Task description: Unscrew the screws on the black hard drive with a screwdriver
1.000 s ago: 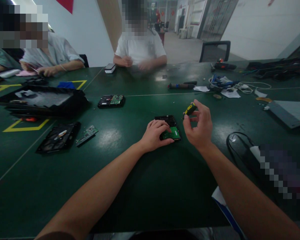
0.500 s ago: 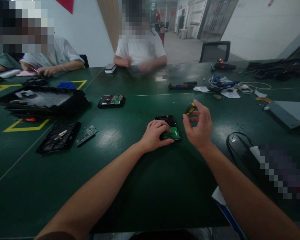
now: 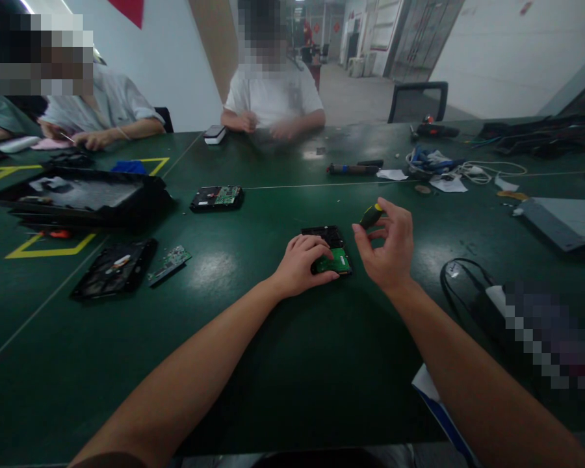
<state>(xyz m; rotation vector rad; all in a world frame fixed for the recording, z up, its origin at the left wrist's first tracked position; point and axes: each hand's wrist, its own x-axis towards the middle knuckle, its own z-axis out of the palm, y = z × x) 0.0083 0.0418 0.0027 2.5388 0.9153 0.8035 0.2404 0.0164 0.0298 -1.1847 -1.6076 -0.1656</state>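
A black hard drive with a green circuit board lies on the table before me. My left hand grips it from its left side, fingers over the top and thumb along the near edge. Just right of the drive, my right hand is raised, pinching a small screwdriver by its dark green and yellow handle between thumb and fingers. The shaft and tip of the screwdriver cannot be made out.
Another hard drive lies farther back. At left are a black casing, a loose circuit board and a stack of black trays. A grey metal box and cables lie right. Two people sit across the green table.
The screwdriver's handle has turned slightly in my right hand, whose thumb and fingers have shifted a little. My left hand and the hard drive stay put.
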